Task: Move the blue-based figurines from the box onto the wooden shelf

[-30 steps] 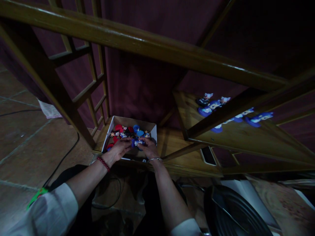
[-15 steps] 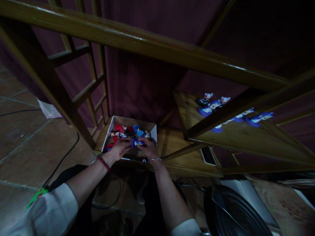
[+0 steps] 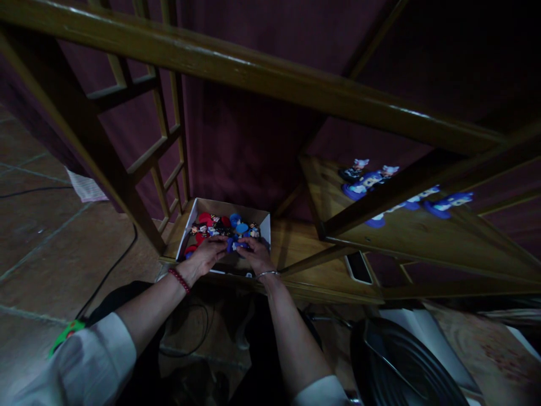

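Over the near side of a white cardboard box (image 3: 265, 226), both my hands are closed on one small purple-blue figurine (image 3: 234, 246). My left hand (image 3: 208, 254) pinches it from the left, at its round base. From the right, my right hand (image 3: 256, 255) has its fingers on the other end, covering part of it. Beneath and behind them, red-based figurines (image 3: 211, 224) and blue round pieces (image 3: 242, 228) lie jumbled in the box. Fine details of the held figurine are too small to make out.
The box stands on a low wooden shelf (image 3: 296, 239). Several purple and dark figurines (image 3: 366, 183) are on the raised shelf to the right. A phone (image 3: 358, 267) lies near the front edge. Wooden bars (image 3: 253, 70) cross overhead; a black stool (image 3: 401, 361) stands at lower right.
The held figurine has turned slightly between my fingers, so less of its pale part shows. My hands stay in nearly the same place; the whole view has shifted a little.
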### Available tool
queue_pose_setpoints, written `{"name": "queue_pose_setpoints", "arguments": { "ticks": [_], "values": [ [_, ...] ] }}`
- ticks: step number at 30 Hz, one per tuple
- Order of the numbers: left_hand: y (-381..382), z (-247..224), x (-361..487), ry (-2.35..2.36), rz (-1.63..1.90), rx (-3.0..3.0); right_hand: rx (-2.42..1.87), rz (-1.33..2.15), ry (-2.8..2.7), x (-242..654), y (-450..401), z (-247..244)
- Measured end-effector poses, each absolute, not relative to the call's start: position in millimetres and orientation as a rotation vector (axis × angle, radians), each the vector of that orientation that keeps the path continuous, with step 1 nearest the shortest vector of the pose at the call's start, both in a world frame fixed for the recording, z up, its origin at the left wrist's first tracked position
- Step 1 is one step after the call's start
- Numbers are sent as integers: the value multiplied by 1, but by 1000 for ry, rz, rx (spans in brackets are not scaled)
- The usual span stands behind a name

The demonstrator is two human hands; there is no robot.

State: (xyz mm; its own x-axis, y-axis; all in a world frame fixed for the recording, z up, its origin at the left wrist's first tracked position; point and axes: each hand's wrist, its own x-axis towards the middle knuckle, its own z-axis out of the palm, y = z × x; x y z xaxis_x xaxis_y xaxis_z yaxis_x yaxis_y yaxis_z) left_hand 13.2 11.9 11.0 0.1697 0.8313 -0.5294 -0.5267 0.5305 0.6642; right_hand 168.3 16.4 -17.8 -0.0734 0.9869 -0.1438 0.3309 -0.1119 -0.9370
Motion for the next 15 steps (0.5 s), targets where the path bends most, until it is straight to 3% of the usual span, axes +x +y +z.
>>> {"name": "queue_pose_setpoints", "arguments": {
  "ticks": [15],
  "values": [
    [11, 9, 14, 962, 1011, 397, -1487, 1233, -1430, 170, 16, -16]
  ]
}}
